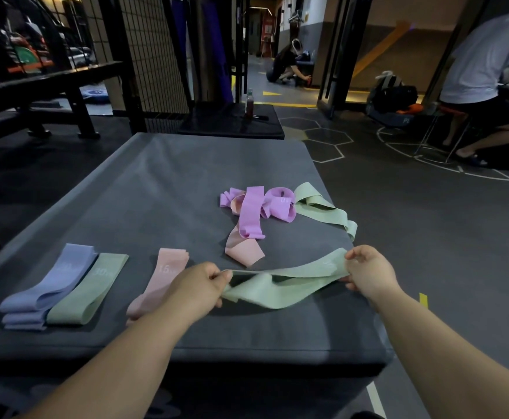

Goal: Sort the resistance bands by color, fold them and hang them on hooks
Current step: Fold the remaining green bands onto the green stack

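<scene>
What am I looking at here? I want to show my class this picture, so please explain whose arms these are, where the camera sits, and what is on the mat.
There is no machine here. A person wears one camera on the head, looking forward and down, so the two bare arms are their own. The left hand and right hand each keep a grip on one end of a green band, stretched between them just above a dark padded mat. On the mat's left lie folded bands: a blue-purple one, a green one and a pink one. Further back sits an unsorted heap of purple, pink and green bands. Two other people are in the background.
</scene>
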